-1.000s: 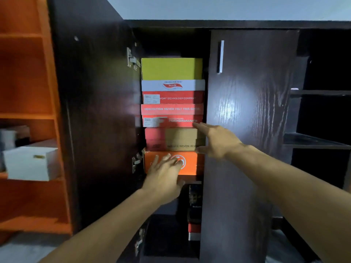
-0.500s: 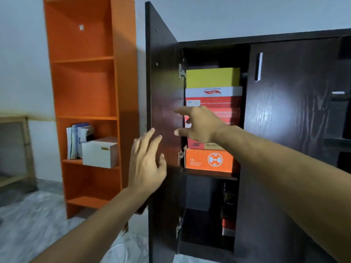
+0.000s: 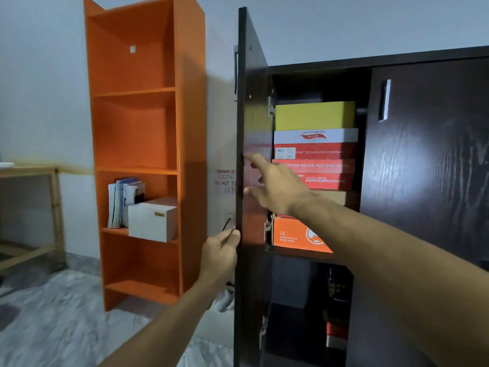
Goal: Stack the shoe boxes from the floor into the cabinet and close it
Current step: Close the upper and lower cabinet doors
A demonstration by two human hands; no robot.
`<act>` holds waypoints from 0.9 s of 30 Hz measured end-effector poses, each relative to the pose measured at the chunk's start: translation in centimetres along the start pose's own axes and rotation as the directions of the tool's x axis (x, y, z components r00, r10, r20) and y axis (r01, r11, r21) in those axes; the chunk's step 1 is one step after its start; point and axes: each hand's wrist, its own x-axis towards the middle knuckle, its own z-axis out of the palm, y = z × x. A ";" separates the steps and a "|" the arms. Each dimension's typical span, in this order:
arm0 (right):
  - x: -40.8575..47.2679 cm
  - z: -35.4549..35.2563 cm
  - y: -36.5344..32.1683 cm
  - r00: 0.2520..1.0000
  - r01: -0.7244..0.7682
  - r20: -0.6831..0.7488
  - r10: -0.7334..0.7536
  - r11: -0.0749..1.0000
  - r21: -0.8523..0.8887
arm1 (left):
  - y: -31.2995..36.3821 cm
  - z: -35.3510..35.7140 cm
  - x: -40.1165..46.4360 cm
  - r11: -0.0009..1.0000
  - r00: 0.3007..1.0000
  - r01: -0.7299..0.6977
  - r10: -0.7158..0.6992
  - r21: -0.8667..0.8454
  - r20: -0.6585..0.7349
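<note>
- the dark wood-grain cabinet (image 3: 428,181) holds a stack of shoe boxes (image 3: 315,165) on its upper shelf: a yellow box (image 3: 315,115) on top, a white-and-red one under it, a red one with white print, a plain brown cardboard one, and an orange box (image 3: 293,234) at the bottom.
- the cabinet's left door (image 3: 251,107) stands open, seen nearly edge-on; its right door is closed and carries a slim metal handle (image 3: 385,99).
- the left hand (image 3: 221,251) grips the open door's outer edge, fingers curled around it.
- the right hand (image 3: 275,185) reaches in front of the boxes, fingers spread, tips at the door's inner face.
- left of the cabinet, an orange shelf unit (image 3: 143,144) holds books and a white box (image 3: 153,219).
</note>
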 end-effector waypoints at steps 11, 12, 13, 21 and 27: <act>-5.8 -2.9 8.7 0.943 -0.210 -0.247 0.225 0.974 0.084 | -3.3 11.3 -1.5 0.916 0.869 -0.379 0.302 0.134 0.392; -6.2 -3.3 9.6 0.942 -0.220 -0.262 0.210 0.975 -0.012 | -3.5 12.5 -1.4 0.888 0.843 -0.429 0.329 0.164 0.425; -6.5 -3.6 10.6 0.943 -0.234 -0.270 0.193 0.963 -0.131 | -3.9 13.7 -1.3 0.851 0.818 -0.481 0.349 0.211 0.456; -6.2 -4.2 18.8 0.962 -0.270 -0.138 0.237 0.724 -0.635 | -4.9 19.6 1.8 0.398 0.674 -0.720 0.211 0.568 0.708; -4.9 -2.7 23.7 0.941 -0.322 -0.140 0.309 0.686 -0.652 | -7.5 23.4 5.2 0.241 0.646 -0.760 0.169 0.604 0.745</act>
